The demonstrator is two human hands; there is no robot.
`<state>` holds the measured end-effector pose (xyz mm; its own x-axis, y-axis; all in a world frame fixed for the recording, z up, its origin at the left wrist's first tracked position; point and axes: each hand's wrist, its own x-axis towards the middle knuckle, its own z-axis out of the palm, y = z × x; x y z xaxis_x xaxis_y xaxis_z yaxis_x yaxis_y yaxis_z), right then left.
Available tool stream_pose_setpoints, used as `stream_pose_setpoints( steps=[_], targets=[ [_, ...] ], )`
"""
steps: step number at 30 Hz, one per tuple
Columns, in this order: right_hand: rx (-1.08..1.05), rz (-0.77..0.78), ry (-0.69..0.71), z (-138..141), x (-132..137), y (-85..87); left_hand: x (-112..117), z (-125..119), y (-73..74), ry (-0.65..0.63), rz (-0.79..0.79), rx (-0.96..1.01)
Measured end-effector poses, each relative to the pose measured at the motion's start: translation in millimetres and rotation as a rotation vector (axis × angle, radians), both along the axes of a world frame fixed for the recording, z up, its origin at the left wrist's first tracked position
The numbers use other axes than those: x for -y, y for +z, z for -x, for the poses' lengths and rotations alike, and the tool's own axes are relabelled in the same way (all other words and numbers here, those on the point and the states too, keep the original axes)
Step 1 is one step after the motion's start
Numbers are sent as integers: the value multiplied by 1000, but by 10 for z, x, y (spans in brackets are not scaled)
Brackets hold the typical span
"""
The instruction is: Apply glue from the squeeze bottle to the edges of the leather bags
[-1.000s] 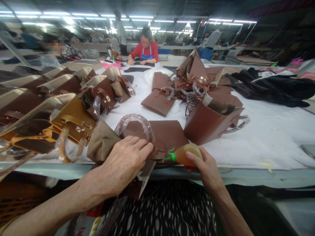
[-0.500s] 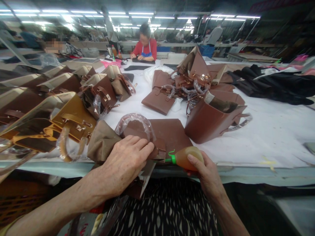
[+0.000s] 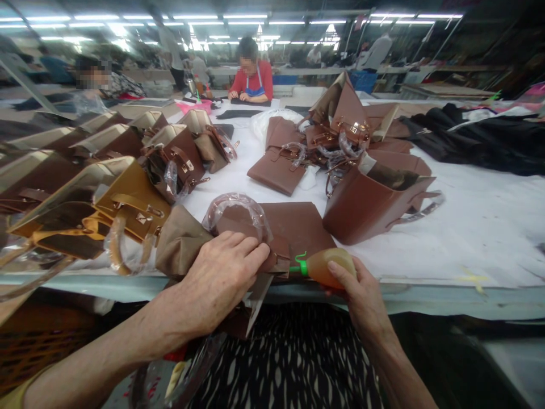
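With left hand [image 3: 221, 272] pressed flat on the brown bag [image 3: 293, 227] at the desk's [image 3: 447, 227] near edge and right hand [image 3: 361, 295] gripping the glue bottle [image 3: 327, 266], nozzle at the flap, an over-squeeze could smear leather.

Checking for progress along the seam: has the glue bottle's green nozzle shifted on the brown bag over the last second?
No. The glue bottle in the right hand keeps its nozzle at the same spot on the brown bag, beside the left hand.
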<state>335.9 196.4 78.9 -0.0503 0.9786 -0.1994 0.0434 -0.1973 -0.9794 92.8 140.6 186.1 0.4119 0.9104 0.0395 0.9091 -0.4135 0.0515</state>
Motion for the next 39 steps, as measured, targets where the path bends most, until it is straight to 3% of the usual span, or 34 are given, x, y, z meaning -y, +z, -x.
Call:
stream_pose_setpoints(
  steps=[13,33,39],
  targets=[
    [-78,54,133,-12,129,87,-13,-3,-6,-8,-51,1],
    [-208,182,135,98,422,199,2,-25,49,11,27,-18],
    [-225,178,182,93,531,234,-4,-6,-3,-29,-67,-4]
  ],
)
